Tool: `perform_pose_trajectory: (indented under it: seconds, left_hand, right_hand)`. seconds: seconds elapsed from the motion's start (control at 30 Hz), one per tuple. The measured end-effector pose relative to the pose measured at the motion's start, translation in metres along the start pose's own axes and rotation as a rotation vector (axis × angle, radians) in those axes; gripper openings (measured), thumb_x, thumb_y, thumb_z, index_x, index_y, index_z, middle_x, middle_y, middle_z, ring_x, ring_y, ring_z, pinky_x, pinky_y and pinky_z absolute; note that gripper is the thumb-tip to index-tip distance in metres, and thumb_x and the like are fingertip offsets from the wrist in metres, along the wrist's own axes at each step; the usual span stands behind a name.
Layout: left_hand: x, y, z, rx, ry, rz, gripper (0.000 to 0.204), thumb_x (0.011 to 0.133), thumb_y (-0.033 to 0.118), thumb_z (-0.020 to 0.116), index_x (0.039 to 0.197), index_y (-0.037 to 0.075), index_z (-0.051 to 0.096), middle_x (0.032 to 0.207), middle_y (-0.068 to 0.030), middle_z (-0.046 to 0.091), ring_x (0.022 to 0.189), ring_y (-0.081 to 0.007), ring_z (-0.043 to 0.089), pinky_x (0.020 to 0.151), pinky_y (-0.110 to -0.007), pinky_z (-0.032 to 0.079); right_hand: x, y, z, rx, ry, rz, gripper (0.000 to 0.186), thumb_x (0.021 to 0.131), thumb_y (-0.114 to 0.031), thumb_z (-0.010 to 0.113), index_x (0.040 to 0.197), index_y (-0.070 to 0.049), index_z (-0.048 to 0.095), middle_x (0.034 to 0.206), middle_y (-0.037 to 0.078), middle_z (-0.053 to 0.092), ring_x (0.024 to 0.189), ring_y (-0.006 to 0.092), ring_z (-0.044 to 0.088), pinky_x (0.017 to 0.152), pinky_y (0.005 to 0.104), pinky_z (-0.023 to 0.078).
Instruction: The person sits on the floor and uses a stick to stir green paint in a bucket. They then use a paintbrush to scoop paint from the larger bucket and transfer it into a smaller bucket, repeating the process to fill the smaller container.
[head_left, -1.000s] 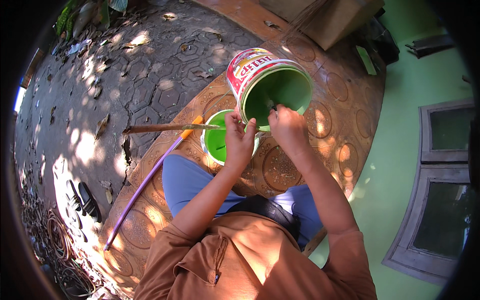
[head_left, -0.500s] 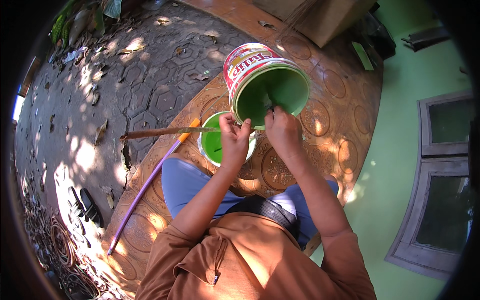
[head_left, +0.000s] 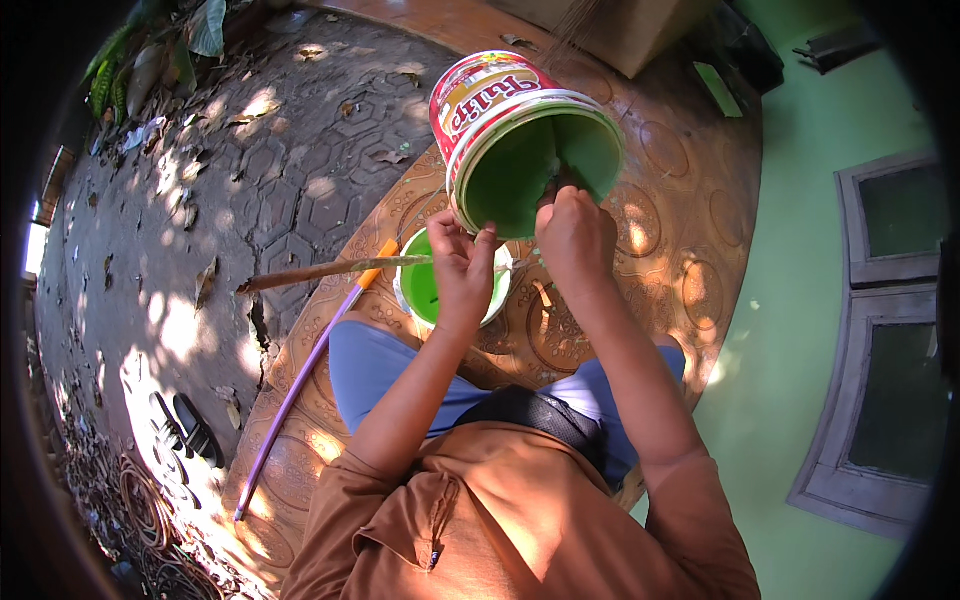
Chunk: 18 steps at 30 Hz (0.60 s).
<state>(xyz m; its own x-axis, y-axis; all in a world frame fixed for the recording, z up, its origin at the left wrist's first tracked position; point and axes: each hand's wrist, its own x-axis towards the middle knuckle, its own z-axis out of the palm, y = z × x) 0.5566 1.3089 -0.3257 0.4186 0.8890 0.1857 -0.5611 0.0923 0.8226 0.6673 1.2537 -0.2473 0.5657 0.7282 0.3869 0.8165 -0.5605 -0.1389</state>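
My left hand [head_left: 464, 272] pinches the lower rim of a large bucket [head_left: 490, 92], thumb against fingers, while my right hand [head_left: 577, 238] works at its mouth, the fingers curled and pressed together around a small dark-handled tool [head_left: 553, 174]. The tool's pale head sits inside the green-coated bucket; its exact kind is hard to tell in the shade. The bucket, red and white outside with a yellow patch, tilts on its side with its mouth toward me, above the far part of a brown patterned mat [head_left: 565, 325]; whether its base touches the mat I cannot tell.

Below my left hand, near the mat's left edge, stands a smaller pail [head_left: 416, 250] with bright green inside. A wooden stick [head_left: 320, 271] lies across its top and juts past that edge; its other end runs behind my hand. A purple pole [head_left: 302, 385] with an orange end lies along the same edge, just beside the pail.

I sit on the mat in blue trousers [head_left: 368, 362] and a brown shirt [head_left: 480, 520]. A cardboard box [head_left: 610, 32] stands at the mat's far edge, a flat green strip [head_left: 718, 90] near its far right corner. A green wall [head_left: 785, 300] rises beyond the right edge; black sandals [head_left: 186, 428] lie on the leaf-strewn paving [head_left: 290, 190] off the left.
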Motion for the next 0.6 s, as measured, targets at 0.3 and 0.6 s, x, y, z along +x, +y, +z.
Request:
perform_pose_trajectory:
  seconds: [0.3,0.6]
  left_hand:
    - [0.002,0.009,-0.003,-0.017,-0.067,0.047,0.030,0.096,-0.006,0.057,0.117,0.005,0.039,0.112,-0.0063,0.057,0.106,-0.0116,0.055,0.088,-0.025,0.046]
    - [0.009,0.007,-0.017,0.072,-0.085,0.088,0.029,0.096,-0.002,0.060,0.118,0.006,0.042,0.111,-0.0051,0.059,0.103,-0.0105,0.057,0.087,-0.025,0.048]
  right_hand:
    - [-0.006,-0.029,0.002,0.208,-0.190,0.046,0.033,0.089,-0.021,0.062,0.062,-0.003,0.067,0.061,0.021,0.064,0.062,0.0380,0.068,0.062,0.0461,0.056]
    - [-0.011,-0.028,0.016,0.448,-0.062,0.006,0.033,0.089,-0.019,0.060,0.061,-0.002,0.063,0.060,0.022,0.062,0.060,0.0407,0.066,0.062,0.0489,0.055]
